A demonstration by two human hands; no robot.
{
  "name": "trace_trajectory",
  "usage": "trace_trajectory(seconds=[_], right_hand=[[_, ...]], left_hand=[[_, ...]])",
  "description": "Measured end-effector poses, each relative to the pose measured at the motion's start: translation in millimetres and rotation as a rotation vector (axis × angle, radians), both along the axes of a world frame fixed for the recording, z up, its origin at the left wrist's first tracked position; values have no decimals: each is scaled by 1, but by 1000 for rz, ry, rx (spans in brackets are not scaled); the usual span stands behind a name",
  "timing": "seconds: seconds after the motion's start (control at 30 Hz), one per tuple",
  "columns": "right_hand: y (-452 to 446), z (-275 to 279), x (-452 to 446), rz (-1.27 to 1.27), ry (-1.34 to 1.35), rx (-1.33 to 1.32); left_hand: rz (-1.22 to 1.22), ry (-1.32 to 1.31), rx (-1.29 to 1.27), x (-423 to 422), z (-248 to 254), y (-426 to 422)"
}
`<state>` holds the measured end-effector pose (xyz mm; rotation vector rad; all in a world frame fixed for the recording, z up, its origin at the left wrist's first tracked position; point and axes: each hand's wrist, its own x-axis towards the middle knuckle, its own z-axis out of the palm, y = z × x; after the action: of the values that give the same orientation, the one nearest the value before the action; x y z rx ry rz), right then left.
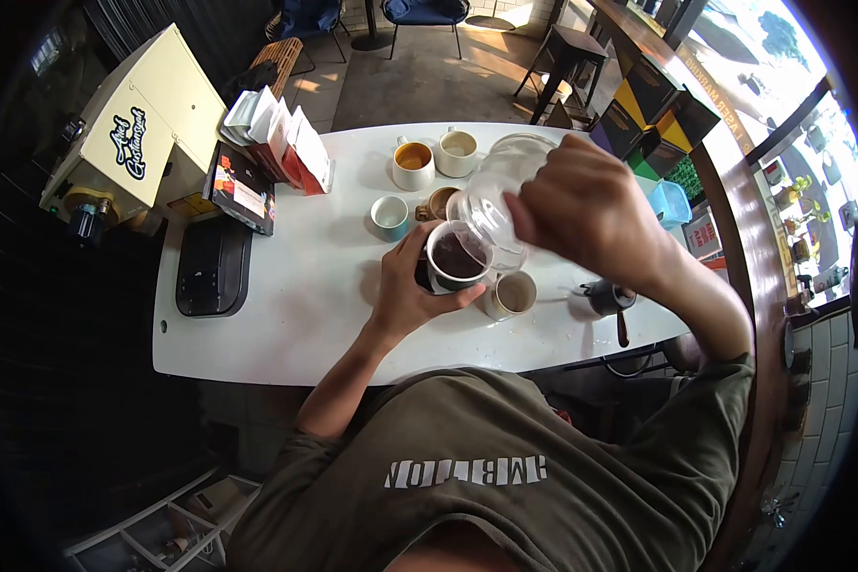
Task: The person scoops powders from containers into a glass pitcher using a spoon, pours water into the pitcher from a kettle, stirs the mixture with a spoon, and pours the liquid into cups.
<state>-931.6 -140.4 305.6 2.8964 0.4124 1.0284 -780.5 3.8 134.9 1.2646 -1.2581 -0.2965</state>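
Note:
My left hand is wrapped round a cup with a pale rim and dark liquid, probably coffee, inside. Above it, my right hand grips a clear glass carafe, tilted so its mouth sits over the cup's right side. Its handle is hidden behind my fingers. Close to the cup's lower right stands a beige mug. A brown cup is partly covered just behind. To the left stands a small cup with a bluish side.
Farther back stand a mug with an orange inside and a cream mug. A cream grinder-like machine, a black scale and paper bags line the left. A dark pot and a blue container sit on the right.

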Motion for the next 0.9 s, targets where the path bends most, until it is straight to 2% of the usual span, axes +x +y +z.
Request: trace_trajectory(seconds=[0.2,0.3,0.43,0.53,0.6,0.9], right_hand=[[-30,-17,-29,-422,-61,680],[-41,-40,-57,-545,-137,781],[-40,-78,-103,-656,-287,874],[-30,-106,-133,-724,-374,1013],[-20,-122,-144,-783,-496,1132],[1,-200,-164,-809,-623,1342]], left_hand=[[25,1,48,27,0,-8],[110,51,41,65,-12,-24],[353,-135,20,125,-29,-47],[440,-104,87,160,-49,-63],[473,-97,126,178,-67,-72],[555,20,211,202,-124,-98]])
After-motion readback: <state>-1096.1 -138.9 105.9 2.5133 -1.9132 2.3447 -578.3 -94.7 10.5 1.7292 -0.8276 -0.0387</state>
